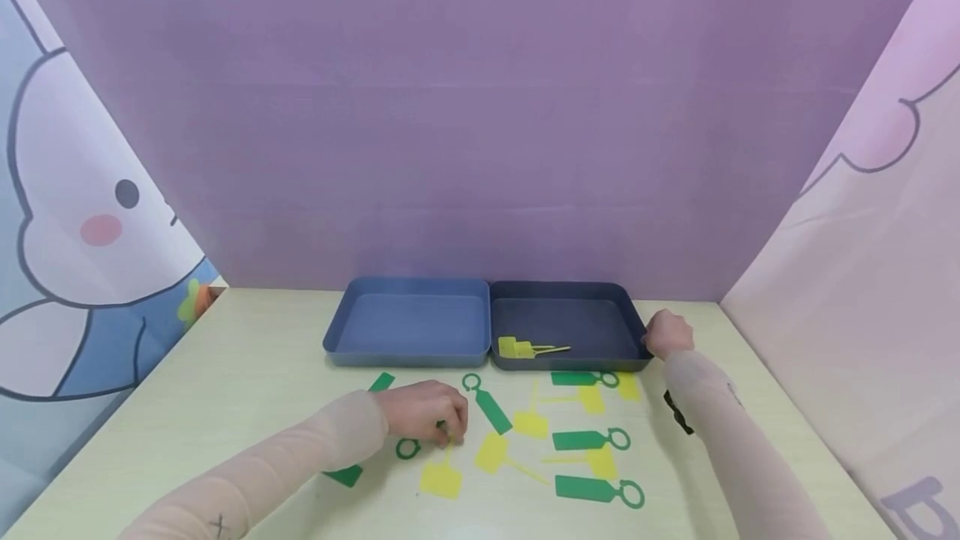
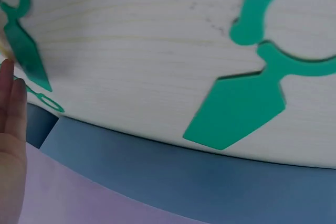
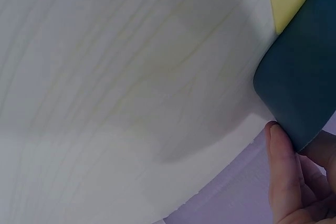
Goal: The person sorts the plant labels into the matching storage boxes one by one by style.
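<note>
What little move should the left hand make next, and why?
Probably the left hand should lift the yellow tag at its fingertips toward the dark tray: yellow pieces already lie there, and the right hand holds that tray's edge.

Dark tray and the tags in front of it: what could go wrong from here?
The right hand pinches the edge of the dark tray, so a tug could shift it and the yellow tags inside.

The left hand is close to both a yellow tag and a green tag, so it might catch the wrong one.
</note>
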The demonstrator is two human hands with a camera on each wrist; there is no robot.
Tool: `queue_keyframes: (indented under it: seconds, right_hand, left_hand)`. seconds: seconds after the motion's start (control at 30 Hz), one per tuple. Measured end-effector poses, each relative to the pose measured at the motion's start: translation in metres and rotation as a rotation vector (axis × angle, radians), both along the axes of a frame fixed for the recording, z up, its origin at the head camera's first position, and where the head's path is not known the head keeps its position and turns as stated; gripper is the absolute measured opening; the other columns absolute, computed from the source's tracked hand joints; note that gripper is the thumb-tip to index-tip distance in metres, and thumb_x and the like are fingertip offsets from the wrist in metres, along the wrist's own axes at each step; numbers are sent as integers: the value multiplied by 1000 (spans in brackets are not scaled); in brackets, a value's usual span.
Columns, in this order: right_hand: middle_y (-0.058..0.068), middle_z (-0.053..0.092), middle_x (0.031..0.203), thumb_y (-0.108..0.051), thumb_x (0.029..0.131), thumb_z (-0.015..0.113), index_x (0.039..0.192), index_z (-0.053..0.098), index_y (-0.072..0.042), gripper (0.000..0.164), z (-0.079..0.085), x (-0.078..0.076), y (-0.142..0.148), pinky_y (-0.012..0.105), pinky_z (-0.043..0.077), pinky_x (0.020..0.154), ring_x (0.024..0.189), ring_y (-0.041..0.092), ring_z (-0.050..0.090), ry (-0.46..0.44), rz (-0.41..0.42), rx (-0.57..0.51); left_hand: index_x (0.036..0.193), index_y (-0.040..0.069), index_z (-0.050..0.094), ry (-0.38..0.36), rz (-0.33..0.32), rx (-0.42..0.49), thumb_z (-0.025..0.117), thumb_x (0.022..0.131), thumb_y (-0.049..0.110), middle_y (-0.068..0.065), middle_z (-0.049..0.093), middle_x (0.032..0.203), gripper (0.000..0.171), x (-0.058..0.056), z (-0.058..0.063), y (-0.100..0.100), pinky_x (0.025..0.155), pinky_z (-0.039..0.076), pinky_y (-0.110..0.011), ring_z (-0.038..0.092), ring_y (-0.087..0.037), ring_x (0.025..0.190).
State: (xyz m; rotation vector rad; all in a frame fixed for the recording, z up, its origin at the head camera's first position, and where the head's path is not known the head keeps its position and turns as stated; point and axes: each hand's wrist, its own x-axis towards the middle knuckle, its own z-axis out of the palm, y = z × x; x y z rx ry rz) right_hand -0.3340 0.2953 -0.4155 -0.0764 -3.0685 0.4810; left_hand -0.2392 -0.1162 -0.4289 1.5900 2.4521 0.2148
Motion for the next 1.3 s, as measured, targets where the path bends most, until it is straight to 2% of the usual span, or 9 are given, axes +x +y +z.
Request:
queue_keyframes:
  seconds: [0.13,0.27,0.4,0.57,0.67,0.97,1.3]
  right_hand:
    - [23,66,95,-7,80,61,87,68,5,15,1,0,0,53,49,79,89,42,61,0,-1,0]
    - [22,67,93,-7,80,61,84,68,4,13,2,2,0,52,49,77,87,41,61,-4,-1,-7]
    - [18,66,83,-6,80,60,74,65,1,10,2,4,-1,50,50,72,77,35,61,2,2,-16]
    - [8,57,64,-6,79,60,59,54,-5,21,3,6,-1,44,46,63,63,24,50,7,-1,-21]
    - [4,52,59,-6,79,59,55,49,-8,26,3,6,-1,42,44,62,60,22,47,17,3,-15]
    - [-1,42,53,-7,81,61,50,39,-13,38,0,4,-2,35,38,58,57,19,41,4,-8,-24]
    - [-4,32,49,-7,83,61,49,34,-15,44,0,3,-2,34,36,58,54,17,37,14,-11,-29]
  left_hand:
    - [90,25,74,10,-22,24,71,78,25,14,61,96,13,-1,-1,-2,83,42,-9,54,2,92]
    - [87,24,75,-1,-17,43,71,78,25,14,61,96,10,-1,-2,-4,84,42,-9,54,2,91]
    - [85,24,75,7,-22,70,70,78,26,15,61,95,9,-2,-8,-8,84,42,-9,54,3,91]
    - [85,25,74,56,-68,122,69,80,27,16,59,93,8,-4,-15,-11,81,41,-6,53,4,89]
    - [86,25,73,66,-82,142,68,81,25,15,59,92,7,-5,-17,-12,80,40,-5,52,4,87]
    - [88,25,70,67,-105,112,65,84,22,15,56,91,7,-5,-18,-9,79,40,-6,50,3,86]
    - [89,24,69,74,-94,57,64,86,20,16,60,90,7,1,-9,-5,79,41,-7,54,4,84]
